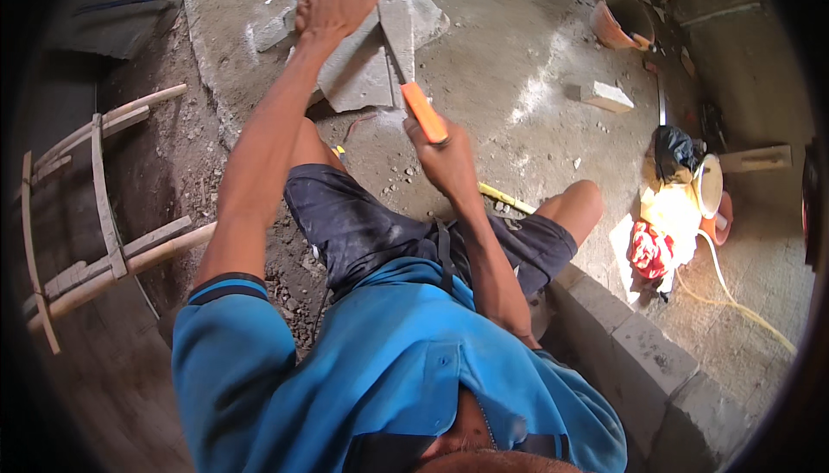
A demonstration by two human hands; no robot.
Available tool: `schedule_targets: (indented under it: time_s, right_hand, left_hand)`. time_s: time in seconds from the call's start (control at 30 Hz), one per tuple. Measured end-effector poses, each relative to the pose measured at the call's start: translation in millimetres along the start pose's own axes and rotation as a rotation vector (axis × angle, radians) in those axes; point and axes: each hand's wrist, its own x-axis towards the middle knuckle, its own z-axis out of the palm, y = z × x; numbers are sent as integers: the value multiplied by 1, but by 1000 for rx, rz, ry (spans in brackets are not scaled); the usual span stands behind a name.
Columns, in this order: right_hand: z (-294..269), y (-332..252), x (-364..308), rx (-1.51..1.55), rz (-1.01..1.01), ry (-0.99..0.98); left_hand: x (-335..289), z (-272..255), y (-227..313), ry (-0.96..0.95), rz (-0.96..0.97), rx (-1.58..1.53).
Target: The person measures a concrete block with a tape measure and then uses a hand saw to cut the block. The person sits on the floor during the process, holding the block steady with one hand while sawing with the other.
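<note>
A grey lightweight concrete block lies on the rough ground ahead of me, among other pale slabs and broken pieces. My left hand bears down on its far part, with the fingers curled at its left side and the thumb stretched out to the right. In my right hand is the orange handle of a hand saw. Its narrow dark blade, seen nearly edge-on, runs away from me over the block, to the right of my left hand. How deep the blade sits in the block I cannot tell.
A wooden ladder-like frame lies at the left. Right of me run a low block wall and a yellow strip. Farther right are a loose block, an orange bucket, a red-and-white bundle and a pale hose.
</note>
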Motion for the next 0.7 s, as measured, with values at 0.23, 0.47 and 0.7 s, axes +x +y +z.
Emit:
schedule_targets:
  time_s: [0.23,0.47,0.7]
  right_hand:
    - [-48,5,-151,-66,36,-98]
    - [8,3,-15,-38,4,-7]
    - [-44,14,-146,-1,31,-4]
  left_hand:
    - [-14,-4,-56,58,-81,25]
    - [-21,14,-6,197,27,41]
    - [7,12,-29,112,6,3]
